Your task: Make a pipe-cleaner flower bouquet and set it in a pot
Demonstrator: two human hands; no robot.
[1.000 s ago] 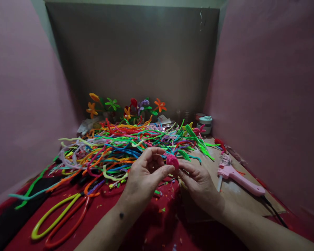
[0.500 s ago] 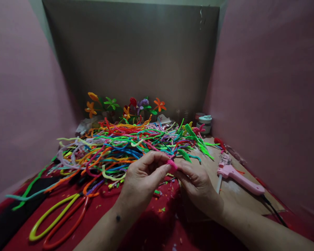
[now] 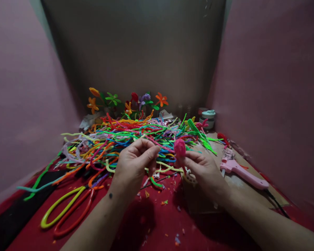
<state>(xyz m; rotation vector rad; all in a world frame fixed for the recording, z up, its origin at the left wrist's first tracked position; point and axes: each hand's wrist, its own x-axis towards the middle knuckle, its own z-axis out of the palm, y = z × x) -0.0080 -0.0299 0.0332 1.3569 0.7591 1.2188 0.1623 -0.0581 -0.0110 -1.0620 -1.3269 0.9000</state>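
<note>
Fuzz covers the pink bud (image 3: 179, 148), which looks light, soft and easily squashed; its narrow base seems the best place to pinch. It stands upright at the fingertips of the right hand (image 3: 210, 176), thumb and fingers closed on that base. Across from it, apart, the left hand (image 3: 133, 162) curls inward; from here I can't tell whether it grips anything.

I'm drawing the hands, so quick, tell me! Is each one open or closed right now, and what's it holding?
Left hand: curled closed, nothing visible in it.
Right hand: closed, holding the fuzzy pink piece.
</note>
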